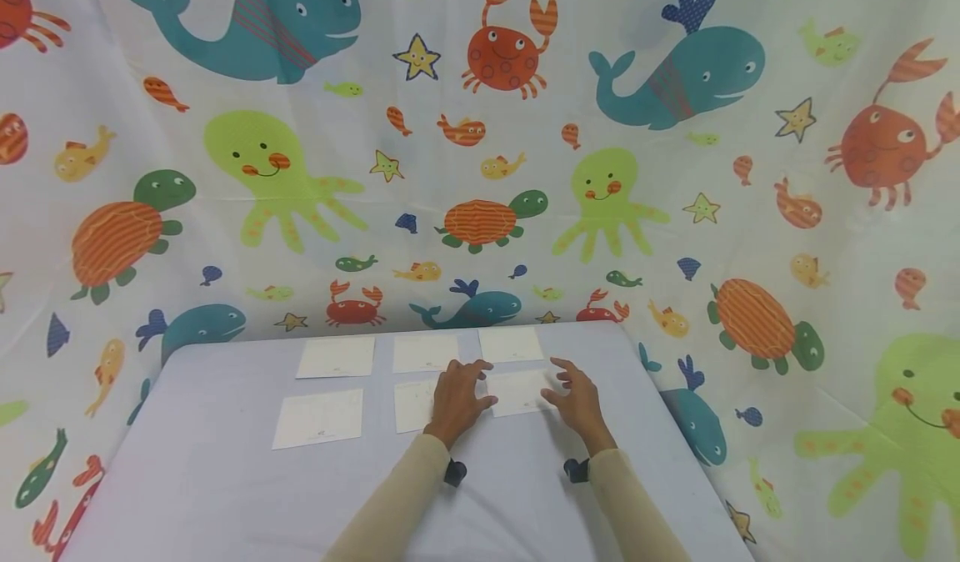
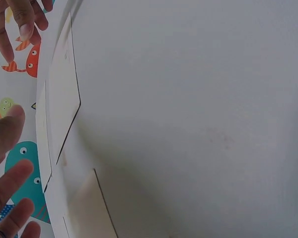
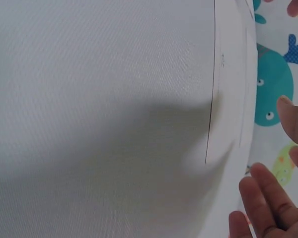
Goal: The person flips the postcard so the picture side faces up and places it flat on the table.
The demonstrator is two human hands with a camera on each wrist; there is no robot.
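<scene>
Several white cards lie flat on the table in two rows. In the head view my left hand (image 1: 456,399) is over the front middle card (image 1: 408,412), partly covering it, with its thumb toward the front right card (image 1: 516,395). On the other side of that front right card my right hand (image 1: 581,403) hovers, fingers spread and relaxed. Neither hand holds anything. The left wrist view shows the left fingers (image 2: 15,198) apart from the card (image 2: 64,89) surfaces. In the right wrist view the right fingers (image 3: 268,203) are loosely bent above the table.
The back row has a left card (image 1: 335,358), a middle card (image 1: 424,353) and a right card (image 1: 512,343). A front left card (image 1: 318,420) lies farther left. White cloth covers the table (image 1: 210,462). Behind it hangs a curtain (image 1: 420,153) printed with sea animals.
</scene>
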